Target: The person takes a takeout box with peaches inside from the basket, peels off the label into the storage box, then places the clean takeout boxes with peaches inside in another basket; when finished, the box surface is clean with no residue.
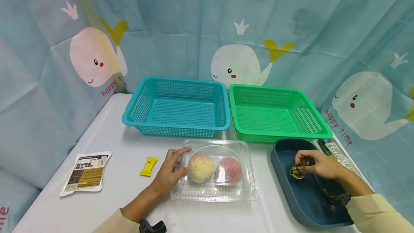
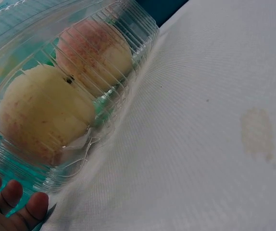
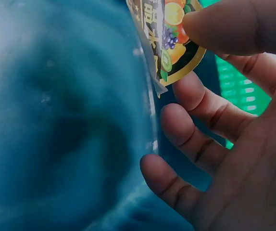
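A clear plastic clamshell box [image 1: 223, 194] lies on the white table, with two round peach-like fruits inside, one yellowish [image 1: 201, 168] and one pinker [image 1: 229, 170]. My left hand [image 1: 168, 172] is at the box's left side, fingers spread, thumb and forefinger at its edge. In the left wrist view only some fingertips [image 2: 34, 208] show beside the box. Over the dark blue basin [image 1: 299, 200], my right hand [image 1: 315, 163] pinches a round black-and-gold label [image 1: 297, 172] printed with fruit. The right wrist view shows the thumb on the label [image 3: 176, 57], its other fingers loosely bent below.
Behind stand a blue mesh basket [image 1: 181, 130] and a green mesh basket [image 1: 281, 134]. A small yellow packet [image 1: 148, 166] lies left of my left hand, and a brown-and-white pouch [image 1: 85, 172] farther left. Partly hidden packaging [image 1: 336, 150] lies behind the basin at right.
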`<state>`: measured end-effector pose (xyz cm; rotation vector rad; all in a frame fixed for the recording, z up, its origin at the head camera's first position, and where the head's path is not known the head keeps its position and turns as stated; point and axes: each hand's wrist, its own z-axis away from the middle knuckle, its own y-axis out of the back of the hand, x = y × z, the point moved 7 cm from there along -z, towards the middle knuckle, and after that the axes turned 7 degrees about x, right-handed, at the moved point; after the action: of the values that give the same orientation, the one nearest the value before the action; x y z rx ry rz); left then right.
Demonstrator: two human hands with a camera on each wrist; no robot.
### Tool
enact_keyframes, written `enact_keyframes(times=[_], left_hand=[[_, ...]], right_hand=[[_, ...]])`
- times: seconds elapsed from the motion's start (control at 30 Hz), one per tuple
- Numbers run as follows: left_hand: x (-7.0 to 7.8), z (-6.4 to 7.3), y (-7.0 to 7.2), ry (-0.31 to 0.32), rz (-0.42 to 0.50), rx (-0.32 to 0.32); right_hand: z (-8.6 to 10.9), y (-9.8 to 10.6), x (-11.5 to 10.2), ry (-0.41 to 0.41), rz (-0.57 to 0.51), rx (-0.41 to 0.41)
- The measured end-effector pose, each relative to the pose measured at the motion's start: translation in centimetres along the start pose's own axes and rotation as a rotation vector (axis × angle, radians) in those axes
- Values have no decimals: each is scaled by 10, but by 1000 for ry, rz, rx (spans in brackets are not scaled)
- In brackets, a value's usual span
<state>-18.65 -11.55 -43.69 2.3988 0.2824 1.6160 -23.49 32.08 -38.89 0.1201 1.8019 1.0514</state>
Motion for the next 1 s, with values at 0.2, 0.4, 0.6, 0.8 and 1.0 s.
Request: enact_keyframes(times=[0.2, 0.4, 0.6, 0.8, 1.0], left_hand=[[0, 0, -1, 0, -6, -4], [-1, 0, 0, -23, -16, 7], [-1, 0, 0, -33, -10, 0], [-1, 0, 1, -26, -14, 2], [-1, -1, 0, -24, -14, -1]], right_hand=[[4, -6, 16, -35, 22, -19], [3, -15, 25, 10, 37, -47], [4, -20, 28, 46, 26, -51], [4, -22, 29, 51, 84, -20], [5, -23, 29, 25, 175, 10]])
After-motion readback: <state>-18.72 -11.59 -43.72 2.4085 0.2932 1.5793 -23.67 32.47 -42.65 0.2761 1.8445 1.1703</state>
